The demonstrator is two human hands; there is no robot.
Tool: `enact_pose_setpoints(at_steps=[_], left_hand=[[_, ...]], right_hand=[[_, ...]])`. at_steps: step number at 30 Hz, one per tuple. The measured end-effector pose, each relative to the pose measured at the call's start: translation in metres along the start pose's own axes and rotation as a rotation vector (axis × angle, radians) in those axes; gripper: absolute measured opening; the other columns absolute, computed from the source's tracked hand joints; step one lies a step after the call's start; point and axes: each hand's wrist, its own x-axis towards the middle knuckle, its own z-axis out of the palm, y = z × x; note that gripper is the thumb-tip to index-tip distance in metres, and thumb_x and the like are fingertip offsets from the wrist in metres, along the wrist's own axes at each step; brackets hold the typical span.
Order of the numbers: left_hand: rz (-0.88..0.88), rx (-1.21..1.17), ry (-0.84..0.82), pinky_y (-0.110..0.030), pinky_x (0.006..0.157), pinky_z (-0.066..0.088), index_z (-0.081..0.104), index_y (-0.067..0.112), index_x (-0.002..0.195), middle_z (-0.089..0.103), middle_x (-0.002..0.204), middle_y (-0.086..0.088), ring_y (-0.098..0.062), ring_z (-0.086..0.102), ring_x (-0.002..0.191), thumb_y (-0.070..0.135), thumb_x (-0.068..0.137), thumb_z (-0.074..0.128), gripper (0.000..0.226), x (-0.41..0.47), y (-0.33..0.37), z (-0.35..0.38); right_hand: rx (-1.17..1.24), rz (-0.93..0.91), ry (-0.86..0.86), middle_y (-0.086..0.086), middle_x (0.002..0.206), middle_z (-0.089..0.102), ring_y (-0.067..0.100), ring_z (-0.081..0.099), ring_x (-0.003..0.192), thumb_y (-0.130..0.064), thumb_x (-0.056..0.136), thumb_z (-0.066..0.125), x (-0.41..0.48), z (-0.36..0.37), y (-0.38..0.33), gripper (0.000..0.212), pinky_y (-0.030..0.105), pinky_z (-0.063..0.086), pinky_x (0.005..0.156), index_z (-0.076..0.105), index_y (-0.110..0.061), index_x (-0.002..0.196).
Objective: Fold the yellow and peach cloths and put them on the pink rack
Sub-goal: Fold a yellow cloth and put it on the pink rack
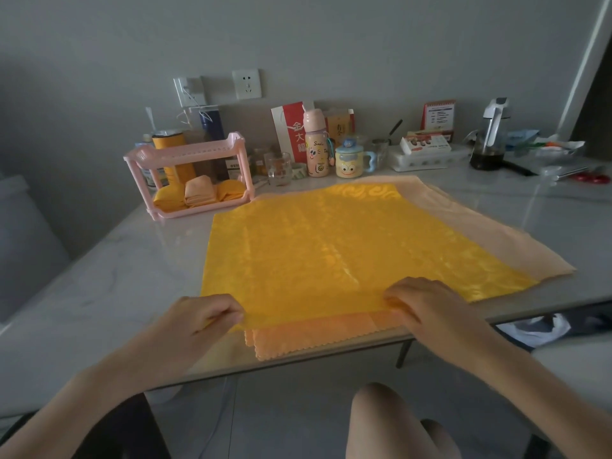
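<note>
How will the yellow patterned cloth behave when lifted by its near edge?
The yellow patterned cloth should hang limp: its edge bends where the left hand and right hand pinch it. Its glossy face suggests it may slide over the peach cloth beneath.

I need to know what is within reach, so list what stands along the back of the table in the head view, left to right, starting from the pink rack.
Pink rack → glass cup → pink bottle → yellow cartoon mug → clear plastic tray → jug of dark liquid → red scissors.
</note>
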Motion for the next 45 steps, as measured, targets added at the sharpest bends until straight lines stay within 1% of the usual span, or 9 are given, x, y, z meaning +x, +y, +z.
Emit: enact_pose_setpoints(at_steps=[4, 9, 13, 20, 26, 30, 36, 40, 45], left_hand=[[-0.067, -0.128, -0.044, -0.015, 0.057, 0.035, 0.062, 0.032, 0.078, 0.054, 0.062, 0.011, 0.002, 0.044, 0.058, 0.084, 0.064, 0.042, 0.057, -0.014, -0.023, -0.016], [-0.176, -0.280, -0.146, -0.014, 0.057, 0.034, 0.068, 0.027, 0.073, 0.054, 0.061, 0.007, 0.000, 0.045, 0.058, 0.087, 0.048, 0.056, 0.067, -0.023, -0.047, -0.029], [-0.291, -0.224, -0.228, -0.023, 0.064, 0.037, 0.069, 0.029, 0.074, 0.059, 0.064, 0.009, -0.005, 0.050, 0.063, 0.088, 0.045, 0.057, 0.067, -0.023, -0.060, -0.048], [-0.305, 0.332, 0.243, -0.031, 0.062, 0.042, 0.055, 0.024, 0.069, 0.060, 0.073, 0.002, -0.019, 0.058, 0.070, 0.019, 0.093, 0.051, 0.025, 0.009, -0.062, -0.008], [-0.212, 0.798, 0.315, -0.044, 0.061, 0.051, 0.064, 0.004, 0.066, 0.061, 0.071, -0.013, -0.035, 0.061, 0.061, -0.005, 0.058, 0.081, 0.020, 0.020, -0.073, 0.021], [-0.252, 0.730, 0.394, -0.054, 0.077, 0.050, 0.064, -0.003, 0.097, 0.065, 0.098, -0.023, -0.043, 0.063, 0.091, -0.009, 0.055, 0.079, 0.045, 0.026, -0.063, 0.020], [-0.056, 0.090, 0.285, -0.022, 0.107, 0.023, 0.050, 0.016, 0.129, 0.047, 0.138, 0.002, -0.010, 0.028, 0.138, 0.017, 0.098, 0.040, 0.033, 0.059, 0.008, 0.063], [-0.175, 0.302, -0.008, -0.027, 0.115, -0.002, 0.017, 0.025, 0.147, 0.008, 0.156, 0.011, -0.004, -0.002, 0.142, 0.040, 0.099, 0.017, 0.050, 0.055, -0.005, 0.086], [-0.280, 0.432, -0.092, -0.033, 0.116, -0.006, -0.008, 0.032, 0.146, -0.017, 0.153, 0.014, -0.006, -0.015, 0.141, 0.075, 0.029, -0.046, 0.130, 0.039, -0.010, 0.076]], right_hand=[[-0.016, 0.065, -0.002, -0.010, 0.111, 0.061, 0.011, 0.055, 0.106, -0.020, 0.093, 0.054, -0.006, -0.007, 0.037, 0.022, 0.023, 0.037, 0.086, 0.065, -0.019, 0.111], [0.196, 0.074, -0.066, -0.019, 0.079, 0.067, -0.001, 0.060, 0.086, -0.018, 0.083, 0.068, -0.014, -0.034, 0.050, 0.021, 0.019, 0.045, 0.075, 0.063, -0.037, 0.075], [0.337, 0.112, -0.225, -0.021, 0.074, 0.068, -0.003, 0.062, 0.077, -0.082, 0.055, 0.056, -0.009, -0.064, 0.043, 0.049, 0.014, 0.046, 0.071, 0.068, -0.038, 0.072], [-0.064, 0.220, -0.070, -0.012, 0.069, 0.050, 0.007, 0.050, 0.064, -0.034, 0.082, 0.067, 0.039, -0.044, 0.056, 0.016, 0.020, 0.035, 0.057, 0.055, -0.023, 0.080], [-0.044, 0.338, 0.024, 0.000, 0.073, 0.057, 0.020, 0.056, 0.068, -0.026, 0.081, 0.071, 0.044, -0.014, 0.072, 0.014, 0.037, 0.047, 0.065, 0.060, -0.017, 0.082], [-0.332, 0.254, 0.218, 0.022, 0.097, 0.063, 0.039, 0.061, 0.084, -0.004, 0.064, 0.081, 0.043, -0.009, 0.057, 0.043, 0.047, 0.050, 0.072, 0.063, 0.003, 0.102], [0.206, -0.103, 0.058, 0.010, 0.122, 0.060, 0.026, 0.055, 0.114, -0.018, 0.095, 0.046, 0.064, 0.023, -0.062, 0.030, 0.035, 0.041, 0.098, 0.057, -0.007, 0.121], [0.126, -0.129, -0.229, 0.004, 0.151, 0.029, 0.019, 0.024, 0.140, -0.061, 0.084, -0.005, 0.057, 0.054, -0.074, 0.083, 0.031, 0.015, 0.114, 0.031, -0.015, 0.143], [0.016, -0.096, -0.406, -0.007, 0.156, -0.015, 0.008, -0.015, 0.142, -0.069, 0.055, -0.021, 0.052, 0.044, -0.063, 0.105, 0.029, -0.011, 0.114, -0.004, -0.025, 0.149]])
